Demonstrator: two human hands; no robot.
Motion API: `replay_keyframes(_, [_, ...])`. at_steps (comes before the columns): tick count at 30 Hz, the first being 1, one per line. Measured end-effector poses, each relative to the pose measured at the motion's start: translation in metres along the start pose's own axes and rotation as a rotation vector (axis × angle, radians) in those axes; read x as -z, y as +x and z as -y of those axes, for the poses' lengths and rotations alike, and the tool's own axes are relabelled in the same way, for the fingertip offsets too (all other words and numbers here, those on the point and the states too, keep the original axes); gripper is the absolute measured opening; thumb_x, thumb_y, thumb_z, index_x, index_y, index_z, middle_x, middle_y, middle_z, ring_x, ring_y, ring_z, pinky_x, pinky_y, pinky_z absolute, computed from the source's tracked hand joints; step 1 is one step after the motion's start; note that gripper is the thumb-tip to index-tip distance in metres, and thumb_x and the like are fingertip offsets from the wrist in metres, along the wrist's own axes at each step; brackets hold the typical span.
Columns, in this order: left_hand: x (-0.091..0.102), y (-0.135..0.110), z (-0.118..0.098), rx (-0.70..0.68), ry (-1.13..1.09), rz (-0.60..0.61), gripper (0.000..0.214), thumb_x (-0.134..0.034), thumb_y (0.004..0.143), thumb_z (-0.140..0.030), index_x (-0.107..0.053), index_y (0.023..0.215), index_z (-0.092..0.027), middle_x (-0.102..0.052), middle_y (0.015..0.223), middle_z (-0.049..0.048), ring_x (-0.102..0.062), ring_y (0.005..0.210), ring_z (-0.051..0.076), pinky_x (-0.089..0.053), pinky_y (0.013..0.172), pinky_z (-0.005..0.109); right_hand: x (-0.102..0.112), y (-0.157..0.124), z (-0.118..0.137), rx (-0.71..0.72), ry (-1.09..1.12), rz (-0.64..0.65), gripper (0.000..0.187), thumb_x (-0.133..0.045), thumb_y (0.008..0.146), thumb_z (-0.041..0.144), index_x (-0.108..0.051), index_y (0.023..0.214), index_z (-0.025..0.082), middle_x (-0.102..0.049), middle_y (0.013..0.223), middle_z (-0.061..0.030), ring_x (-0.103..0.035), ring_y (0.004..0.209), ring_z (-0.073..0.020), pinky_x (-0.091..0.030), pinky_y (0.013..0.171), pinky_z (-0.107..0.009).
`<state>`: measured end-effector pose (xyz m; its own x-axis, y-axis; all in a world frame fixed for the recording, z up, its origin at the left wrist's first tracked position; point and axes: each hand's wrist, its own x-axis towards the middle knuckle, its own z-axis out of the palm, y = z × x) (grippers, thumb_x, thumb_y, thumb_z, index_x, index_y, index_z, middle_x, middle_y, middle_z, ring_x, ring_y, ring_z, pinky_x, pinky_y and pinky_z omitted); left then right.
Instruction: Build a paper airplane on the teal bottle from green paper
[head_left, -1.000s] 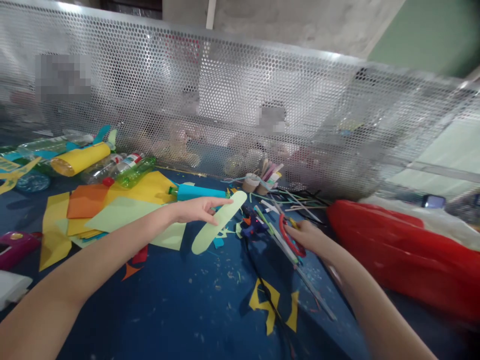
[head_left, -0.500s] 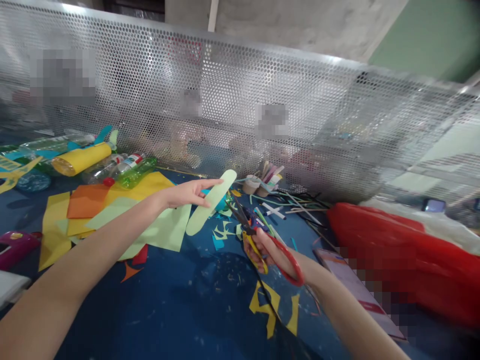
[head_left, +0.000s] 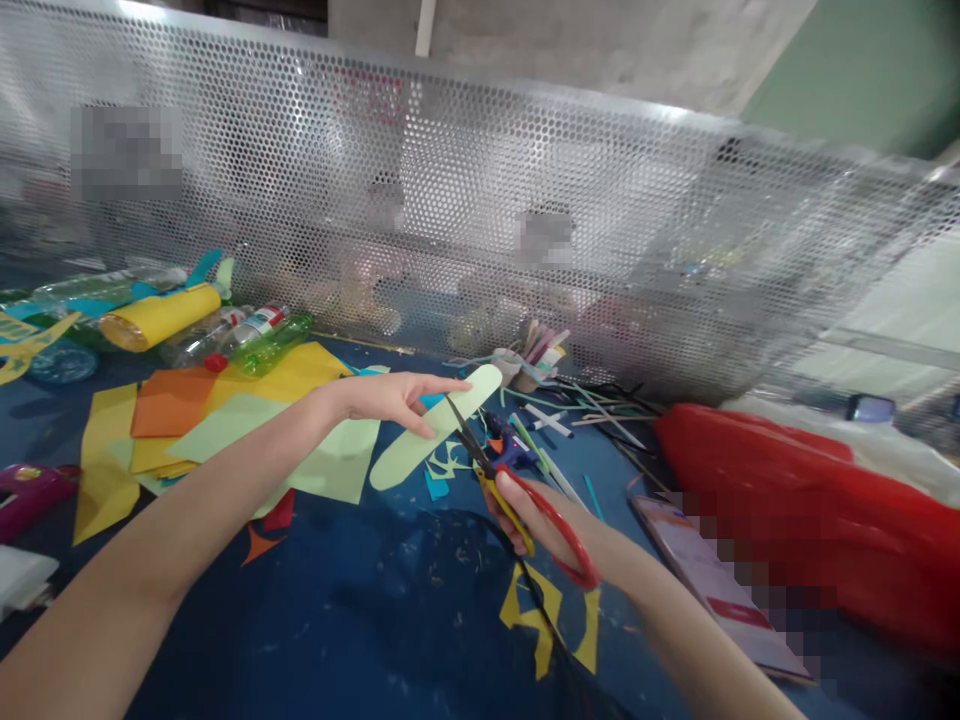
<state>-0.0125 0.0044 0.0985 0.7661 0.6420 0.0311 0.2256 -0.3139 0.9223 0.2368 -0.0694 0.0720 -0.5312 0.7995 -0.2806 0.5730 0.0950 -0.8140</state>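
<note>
My left hand (head_left: 390,398) pinches a long pale green paper strip with rounded ends (head_left: 427,432) and holds it up above the blue table (head_left: 360,610). My right hand (head_left: 551,525) grips red and yellow handled scissors (head_left: 517,490). Their dark blades point up and left, and the tips reach the lower edge of the strip near my left fingers.
Yellow, orange and green paper sheets (head_left: 225,415) lie at left, with plastic bottles (head_left: 247,340) and a yellow roll (head_left: 154,315) behind. Yellow scraps (head_left: 551,620), pens and sticks (head_left: 555,415), a red plastic bag (head_left: 810,510) and a perforated metal screen (head_left: 480,220) surround the work area.
My right hand lifted the scissors off the table, turned them and brought the blades up to the green strip. My left hand kept the strip raised, shifting only slightly.
</note>
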Motion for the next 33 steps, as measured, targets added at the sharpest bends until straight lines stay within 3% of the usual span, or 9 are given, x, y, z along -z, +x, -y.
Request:
replay_keyframes(4, [0.001,0.0,0.002,-0.012,0.004,0.023,0.08,-0.07,0.067,-0.019,-0.035,0.137,-0.033,-0.049,0.128,0.0052,-0.041,0.057,0.004,-0.036,0.058,0.022,-0.002,-0.001,0.0,0.018,-0.074,-0.016,0.052,-0.026,0.085,0.067,-0.044,0.073,0.02,-0.044,0.061,0.0022,-0.045,0.054,-0.0121,-0.044,0.056,-0.028])
replay_keyframes(9, [0.0,-0.002,0.0,-0.004,-0.015,0.053,0.08,-0.07,0.068,-0.022,-0.033,0.138,-0.033,-0.059,0.11,0.0017,-0.043,0.057,0.006,-0.035,0.057,0.022,-0.001,0.0,-0.001,0.017,-0.067,-0.017,0.051,-0.025,0.086,0.066,-0.044,0.073,0.02,-0.044,0.061,0.0022,-0.045,0.054,-0.0121,-0.044,0.056,-0.028])
replay_keyframes(13, [0.001,-0.001,0.001,0.009,0.003,0.065,0.08,-0.07,0.068,-0.021,-0.033,0.137,-0.036,-0.055,0.121,0.0021,-0.043,0.057,0.004,-0.036,0.057,0.021,-0.002,0.0,-0.001,0.009,-0.055,-0.014,0.052,-0.025,0.085,0.067,-0.043,0.073,0.02,-0.043,0.061,0.0019,-0.044,0.054,-0.012,-0.043,0.054,-0.027])
replay_keyframes(19, [0.002,0.001,0.01,-0.028,-0.024,0.113,0.082,-0.07,0.068,-0.021,-0.03,0.137,-0.04,-0.033,0.145,0.0033,-0.054,0.071,0.008,-0.044,0.068,0.026,-0.003,-0.002,0.002,0.0,-0.069,-0.022,0.052,-0.024,0.085,0.067,-0.043,0.072,0.02,-0.044,0.061,0.0022,-0.044,0.053,-0.0118,-0.041,0.056,-0.028])
replay_keyframes(25, [-0.001,0.002,0.008,-0.024,-0.037,0.1,0.085,-0.071,0.066,-0.018,-0.03,0.137,-0.041,-0.036,0.143,0.0015,-0.055,0.081,0.01,-0.044,0.076,0.029,-0.002,-0.002,0.0,0.005,-0.079,-0.015,0.051,-0.025,0.086,0.066,-0.043,0.072,0.02,-0.045,0.062,0.0014,-0.045,0.053,-0.0122,-0.042,0.055,-0.028])
replay_keyframes(33, [-0.002,0.002,0.008,-0.056,-0.005,0.11,0.084,-0.07,0.068,-0.018,-0.028,0.137,-0.042,-0.037,0.142,0.0007,-0.05,0.07,0.007,-0.042,0.072,0.027,-0.003,-0.002,-0.002,0.012,-0.058,-0.018,0.051,-0.025,0.086,0.065,-0.044,0.073,0.02,-0.045,0.062,0.002,-0.044,0.053,-0.0116,-0.042,0.055,-0.027])
